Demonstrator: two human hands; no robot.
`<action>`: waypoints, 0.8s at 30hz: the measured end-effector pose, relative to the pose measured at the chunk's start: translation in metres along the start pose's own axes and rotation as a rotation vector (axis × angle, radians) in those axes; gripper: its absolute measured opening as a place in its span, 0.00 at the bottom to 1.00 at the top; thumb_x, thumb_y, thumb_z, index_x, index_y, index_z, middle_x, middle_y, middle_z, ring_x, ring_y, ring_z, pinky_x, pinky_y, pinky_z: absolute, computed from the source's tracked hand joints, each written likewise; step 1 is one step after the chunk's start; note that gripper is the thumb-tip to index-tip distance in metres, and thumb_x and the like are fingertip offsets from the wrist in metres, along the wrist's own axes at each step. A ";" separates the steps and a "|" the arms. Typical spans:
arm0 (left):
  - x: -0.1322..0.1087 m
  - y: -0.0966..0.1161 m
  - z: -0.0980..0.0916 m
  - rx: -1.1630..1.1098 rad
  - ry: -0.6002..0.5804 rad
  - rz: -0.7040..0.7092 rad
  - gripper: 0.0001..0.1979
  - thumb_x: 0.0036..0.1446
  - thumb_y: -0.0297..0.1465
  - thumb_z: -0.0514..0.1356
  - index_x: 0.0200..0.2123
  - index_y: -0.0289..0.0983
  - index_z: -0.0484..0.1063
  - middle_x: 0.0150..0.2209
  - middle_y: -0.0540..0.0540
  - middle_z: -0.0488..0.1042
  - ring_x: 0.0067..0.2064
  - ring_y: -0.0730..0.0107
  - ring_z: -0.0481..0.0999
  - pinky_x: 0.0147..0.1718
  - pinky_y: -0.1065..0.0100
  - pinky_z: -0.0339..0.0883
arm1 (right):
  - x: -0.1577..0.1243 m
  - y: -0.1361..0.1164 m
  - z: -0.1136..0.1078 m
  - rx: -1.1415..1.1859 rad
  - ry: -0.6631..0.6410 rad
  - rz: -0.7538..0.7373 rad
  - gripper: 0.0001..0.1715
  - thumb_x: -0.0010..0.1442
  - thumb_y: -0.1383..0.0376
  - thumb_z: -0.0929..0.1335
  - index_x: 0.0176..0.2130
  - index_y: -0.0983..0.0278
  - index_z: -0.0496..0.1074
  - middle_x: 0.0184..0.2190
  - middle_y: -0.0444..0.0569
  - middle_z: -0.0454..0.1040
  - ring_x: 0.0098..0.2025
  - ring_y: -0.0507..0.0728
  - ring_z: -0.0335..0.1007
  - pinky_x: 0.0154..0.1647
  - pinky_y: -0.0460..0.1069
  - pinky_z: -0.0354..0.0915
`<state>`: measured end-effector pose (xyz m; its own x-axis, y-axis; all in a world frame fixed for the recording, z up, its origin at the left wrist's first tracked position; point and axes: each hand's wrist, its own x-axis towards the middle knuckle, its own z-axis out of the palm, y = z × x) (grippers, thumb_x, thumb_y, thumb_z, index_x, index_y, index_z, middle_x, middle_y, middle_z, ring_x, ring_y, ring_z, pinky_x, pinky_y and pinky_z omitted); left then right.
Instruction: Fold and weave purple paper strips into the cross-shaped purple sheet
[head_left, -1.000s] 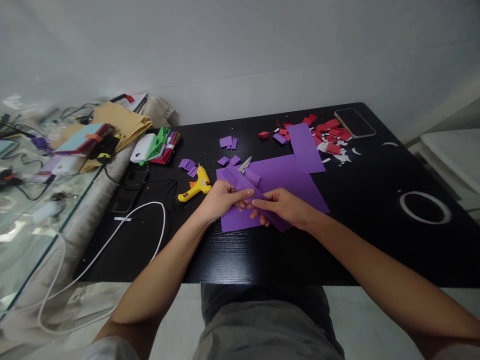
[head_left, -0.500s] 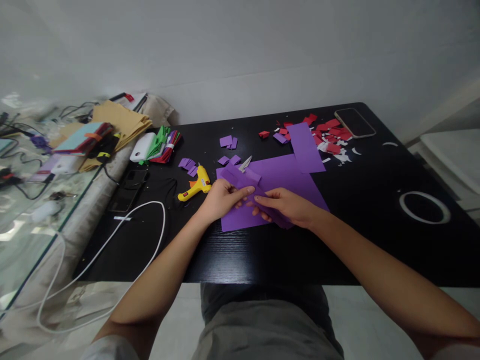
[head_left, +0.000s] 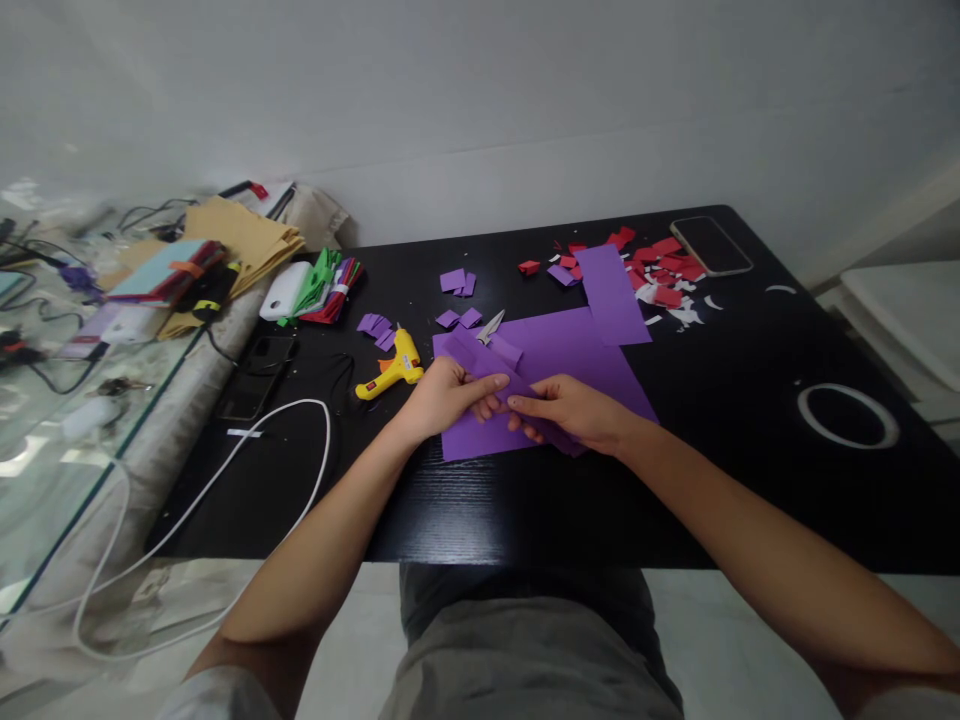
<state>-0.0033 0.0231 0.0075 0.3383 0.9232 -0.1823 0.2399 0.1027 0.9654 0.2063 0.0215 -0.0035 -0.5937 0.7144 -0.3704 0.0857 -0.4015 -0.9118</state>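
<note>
Between my two hands is a folded strip of purple paper, slanting from upper left to lower right. My left hand pinches it near the middle, thumb on top. Just beside it, my right hand grips the same strip with thumb and fingers. Beneath lies a large purple sheet, flat on the black table. Scissors rest at its far edge, their handles hidden behind the paper. A narrower purple piece overlaps the sheet's far right corner. The yellow glue gun lies left of my left hand.
Small purple pieces lie in groups toward the back. Red and white scraps are scattered near a phone. A tape ring lies at right. A white cable loops at left, near a dark phone and bundled coloured paper.
Both hands keep their hold on the purple strip, with only a slight shift of the fingers. The other things stay where they were.
</note>
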 end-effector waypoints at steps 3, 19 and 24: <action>0.000 0.000 0.000 0.009 -0.002 0.002 0.19 0.59 0.39 0.67 0.24 0.30 0.80 0.22 0.42 0.80 0.21 0.73 0.76 0.24 0.73 0.72 | -0.001 0.000 0.001 0.009 0.002 0.009 0.28 0.50 0.44 0.78 0.29 0.67 0.80 0.20 0.44 0.73 0.24 0.49 0.66 0.28 0.46 0.64; 0.002 -0.006 0.006 -0.038 -0.047 0.039 0.18 0.57 0.40 0.68 0.25 0.31 0.78 0.21 0.46 0.77 0.21 0.75 0.74 0.22 0.74 0.69 | -0.001 -0.001 0.001 0.009 -0.014 0.034 0.25 0.54 0.46 0.76 0.28 0.67 0.79 0.22 0.45 0.73 0.23 0.48 0.62 0.25 0.46 0.59; 0.001 -0.003 0.004 -0.054 -0.021 0.028 0.17 0.57 0.39 0.68 0.24 0.32 0.77 0.21 0.46 0.77 0.20 0.76 0.73 0.21 0.75 0.67 | -0.001 0.001 0.000 0.007 -0.039 0.024 0.27 0.55 0.44 0.75 0.29 0.67 0.80 0.19 0.44 0.71 0.23 0.49 0.63 0.24 0.46 0.60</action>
<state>0.0003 0.0222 0.0036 0.3630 0.9182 -0.1583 0.1811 0.0972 0.9787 0.2071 0.0209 -0.0037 -0.6225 0.6817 -0.3845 0.0947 -0.4220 -0.9016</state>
